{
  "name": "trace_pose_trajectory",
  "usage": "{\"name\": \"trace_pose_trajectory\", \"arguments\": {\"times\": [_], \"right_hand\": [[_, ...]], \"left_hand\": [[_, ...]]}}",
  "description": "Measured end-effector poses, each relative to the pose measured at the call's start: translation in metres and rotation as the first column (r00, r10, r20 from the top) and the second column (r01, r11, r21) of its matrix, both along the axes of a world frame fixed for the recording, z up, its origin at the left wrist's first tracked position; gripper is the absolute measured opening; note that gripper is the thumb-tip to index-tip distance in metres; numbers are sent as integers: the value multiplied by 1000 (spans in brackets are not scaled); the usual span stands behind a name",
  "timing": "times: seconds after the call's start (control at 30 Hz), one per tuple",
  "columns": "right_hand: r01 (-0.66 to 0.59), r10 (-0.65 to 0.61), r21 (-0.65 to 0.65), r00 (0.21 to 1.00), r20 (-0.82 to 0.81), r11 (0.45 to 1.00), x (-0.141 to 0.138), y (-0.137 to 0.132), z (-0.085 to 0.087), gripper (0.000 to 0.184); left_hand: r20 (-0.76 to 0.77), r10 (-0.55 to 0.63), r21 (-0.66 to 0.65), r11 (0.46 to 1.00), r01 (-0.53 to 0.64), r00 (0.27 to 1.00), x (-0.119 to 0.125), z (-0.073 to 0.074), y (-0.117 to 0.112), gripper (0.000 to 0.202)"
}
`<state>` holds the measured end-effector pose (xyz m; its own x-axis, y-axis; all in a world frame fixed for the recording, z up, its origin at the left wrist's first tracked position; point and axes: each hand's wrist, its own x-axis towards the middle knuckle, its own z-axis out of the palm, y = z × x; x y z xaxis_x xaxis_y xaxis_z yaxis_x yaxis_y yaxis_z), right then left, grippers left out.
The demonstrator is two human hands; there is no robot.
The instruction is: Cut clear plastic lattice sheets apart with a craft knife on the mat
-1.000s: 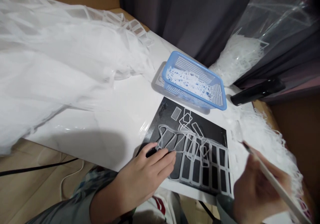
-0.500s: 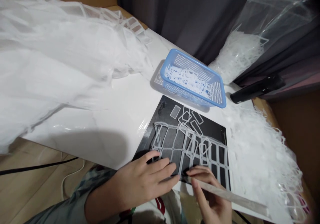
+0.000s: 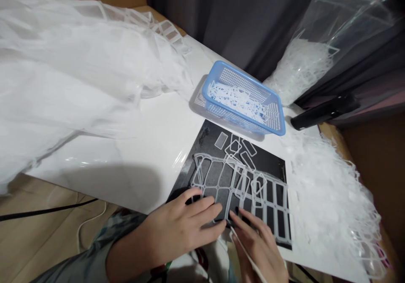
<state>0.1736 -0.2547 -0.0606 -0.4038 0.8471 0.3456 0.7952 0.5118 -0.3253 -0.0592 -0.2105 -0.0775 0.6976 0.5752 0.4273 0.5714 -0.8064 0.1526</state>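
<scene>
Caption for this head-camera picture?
Left hand and right hand, holding a thin stick, touch white lattice on black mat; blue basket beyond.

Bright overhead light puts glare on the white table [image 3: 142,139]; a soft shadow covers its near edge. The far right is dim; edges bend.

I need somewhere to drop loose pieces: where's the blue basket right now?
In the head view, the blue basket sits on the white table just beyond the black mat, left of the clear plastic bag.
</scene>
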Motion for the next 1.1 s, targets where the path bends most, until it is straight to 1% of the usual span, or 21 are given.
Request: {"name": "trace_pose_trajectory", "arguments": {"times": [0.07, 0.13, 0.17, 0.23, 0.3, 0.33, 0.37, 0.4, 0.47, 0.57, 0.6, 0.63, 0.67, 0.7, 0.77, 0.8, 0.83, 0.9, 0.93, 1.03, 1.1], "right_hand": [[-49, 46, 55, 997, 66, 997, 0, 0, 0, 33], [-99, 91, 64, 989, 116, 993, 1, 1, -3, 35], [-92, 84, 63, 990, 116, 994, 2, 2, -5, 34], [-2, -3, 76, 998, 70, 997, 5, 4, -10, 32], [135, -138, 92, 990, 25, 987, 10, 8, -12, 30], [209, -211, 100, 977, 17, 973, 13, 11, -10, 30], [286, -287, 125, 958, -6, 950, 16, 15, -7, 29], [367, -365, 162, 930, -42, 916, 19, 20, -2, 28], [506, -468, 265, 862, -194, 821, 24, 34, 10, 25], [643, -526, 392, 765, -371, 658, 27, 54, 25, 23], [665, -529, 417, 746, -404, 620, 27, 59, 26, 23], [672, -516, 427, 740, -432, 605, 27, 63, 27, 23], [665, -491, 415, 742, -456, 621, 27, 65, 26, 22], [646, -462, 379, 751, -472, 663, 26, 66, 24, 20], [573, -423, 240, 775, -470, 783, 24, 64, 19, 18], [533, -414, 164, 786, -459, 830, 23, 62, 16, 18], [500, -414, 92, 794, -445, 861, 21, 60, 13, 17], [443, -410, -23, 806, -427, 896, 20, 55, 8, 16], [407, -397, -72, 813, -427, 911, 19, 52, 6, 15], [234, -301, -203, 855, -422, 951, 19, 49, 2, 12], [124, -226, -258, 881, -416, 958, 19, 49, 1, 12]], "left_hand": [[5, -3, 0, 1000, 3, 1000, 0, 0, 0, 26], [8, -5, 2, 1000, 5, 1000, 1, 1, 1, 27], [10, -8, 1, 1000, 8, 1000, 1, 1, 1, 27], [13, -3, -3, 1000, 3, 1000, 1, 1, 1, 26], [18, 1, -8, 1000, -1, 1000, 1, 1, 1, 24], [18, 2, -8, 1000, -2, 1000, 1, 2, 1, 23], [17, 3, -7, 1000, -3, 1000, 1, 2, 1, 22], [16, -1, -3, 1000, 1, 1000, 1, 2, 1, 23], [16, -8, 5, 1000, 8, 1000, 0, 2, 1, 24], [20, -9, 7, 1000, 9, 1000, 0, 1, 2, 24], [17, -10, 7, 1000, 10, 1000, 0, 1, 2, 24], [17, -8, 13, 1000, 8, 1000, -1, 0, 2, 24], [14, -9, 25, 1000, 9, 1000, -2, 0, 1, 23], [9, -6, 40, 999, 6, 1000, -2, 0, 1, 23], [-3, 21, 62, 998, -20, 1000, -4, 1, -2, 24], [-8, 44, 72, 996, -43, 999, -5, 2, -4, 25], [-11, 69, 80, 994, -68, 998, -5, 2, -6, 27], [-22, 106, 89, 991, -103, 994, -3, 4, -8, 32], [-34, 107, 88, 991, -104, 994, -1, 5, -9, 34], [-90, 56, 39, 998, -53, 994, 9, 6, -6, 42], [-108, 29, 3, 1000, -28, 994, 16, 6, -2, 49]]}}
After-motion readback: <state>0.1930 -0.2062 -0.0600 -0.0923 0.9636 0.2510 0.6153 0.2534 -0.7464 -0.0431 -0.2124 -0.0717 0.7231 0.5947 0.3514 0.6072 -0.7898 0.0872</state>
